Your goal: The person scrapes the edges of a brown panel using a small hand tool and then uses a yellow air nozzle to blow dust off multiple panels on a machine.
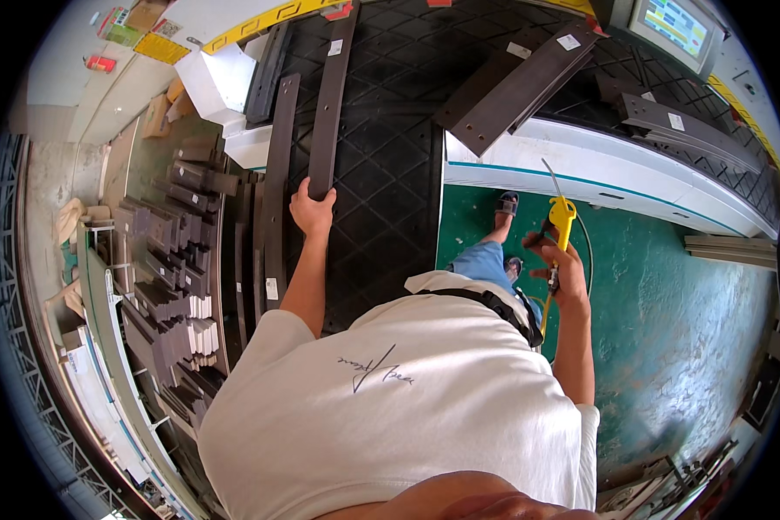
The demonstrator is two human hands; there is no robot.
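My left hand (311, 211) grips the near end of a long, narrow dark brown board (327, 113) with drilled holes and a white label toward its far end. The board lies on a black ridged surface (381, 173). Just left of it runs a second dark brown board (279, 182), also labelled. My right hand (563, 267) is wrapped around a yellow air blow gun (562, 218), held out to the right above the green floor. Its thin metal nozzle points up and away, and a hose hangs from it.
Wider dark boards (524, 87) lie stacked at the far right of the black surface, over a white machine edge (598, 178). More boards (685, 126) rest farther right, below a screen (672, 30). Stacks of brown panels (178, 251) fill the left side. Green floor (650, 277) lies right.
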